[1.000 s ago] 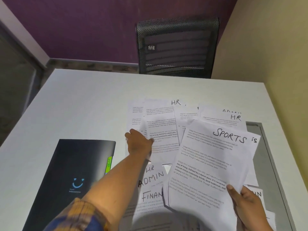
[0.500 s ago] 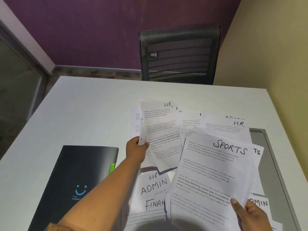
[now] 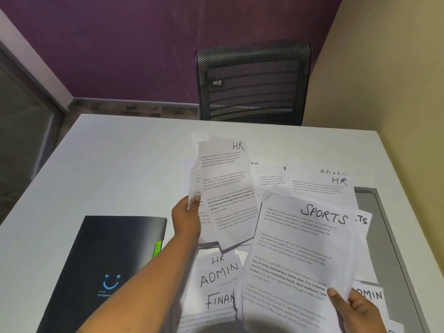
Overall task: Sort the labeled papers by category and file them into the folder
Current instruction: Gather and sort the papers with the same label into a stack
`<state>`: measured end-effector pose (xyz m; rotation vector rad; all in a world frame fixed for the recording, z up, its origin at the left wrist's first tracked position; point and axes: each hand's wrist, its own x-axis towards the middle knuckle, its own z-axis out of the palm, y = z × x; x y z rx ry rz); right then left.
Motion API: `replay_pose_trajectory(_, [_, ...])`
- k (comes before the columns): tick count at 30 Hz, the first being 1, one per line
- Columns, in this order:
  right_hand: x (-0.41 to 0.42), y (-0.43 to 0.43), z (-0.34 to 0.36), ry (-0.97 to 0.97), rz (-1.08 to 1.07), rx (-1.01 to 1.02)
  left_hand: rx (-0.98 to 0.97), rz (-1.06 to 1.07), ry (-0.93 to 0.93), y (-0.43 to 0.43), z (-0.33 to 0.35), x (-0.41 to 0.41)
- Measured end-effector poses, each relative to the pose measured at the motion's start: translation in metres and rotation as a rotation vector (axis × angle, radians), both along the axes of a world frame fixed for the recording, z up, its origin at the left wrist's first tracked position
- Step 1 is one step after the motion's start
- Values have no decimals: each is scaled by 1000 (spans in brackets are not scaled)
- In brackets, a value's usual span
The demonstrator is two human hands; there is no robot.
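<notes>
Papers [image 3: 271, 181] with big hand-written words on top lie in a messy heap on the white surface [image 3: 120, 164], in front of the person and toward the right side. The left grip [image 3: 186, 219] pinches an HR sheet [image 3: 225, 186] by its left edge, thumb on top, and the sheet is up off the heap and tilted (one more sheet may hang behind it, I cannot tell). The right grip [image 3: 358, 311] holds a small SPORTS bunch [image 3: 295, 255] by its near right corner, thumb pressed on the top sheet. Another sheet ending in "TS" peeks out behind it. I think the sorting has begun but is far from done, as only the SPORTS bunch looks gathered. Loose in the heap are a second HR sheet [image 3: 336, 186] at the far right, an ADMIN sheet [image 3: 218, 272] near the middle, a FINAN sheet [image 3: 216, 301] just below that, and a second ADMIN sheet [image 3: 370, 295] beside the right grip. The folder [image 3: 103, 272] is dark, lies flat just left of the heap and is closed. A green tab [image 3: 157, 248] sticks out of its right edge. What is inside cannot be seen, so I cannot tell if any paper is filed. All the filing seems left to do.
</notes>
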<state>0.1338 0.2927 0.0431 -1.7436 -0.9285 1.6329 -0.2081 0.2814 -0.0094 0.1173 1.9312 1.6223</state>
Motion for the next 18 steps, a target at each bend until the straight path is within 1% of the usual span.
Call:
replay_pose_trajectory(5, [-4,-1,-6,21,-69,30,61,71,-115,-2,-2,-9])
replay_pose_trajectory(8, [-5,2,-4,-46,1,16,96,29,-148,-1,0,-10])
replay_pose_trajectory(11, [1,2,-5,-99,95,11,101,-64,-126,0,1,-10])
replay_pose_trajectory(14, [9,2,-18,-106,96,12,103,6,-126,0,4,-15])
replay_pose_trajectory(18, [11,5,-26,-84,68,16,131,17,-191,-1,9,-19])
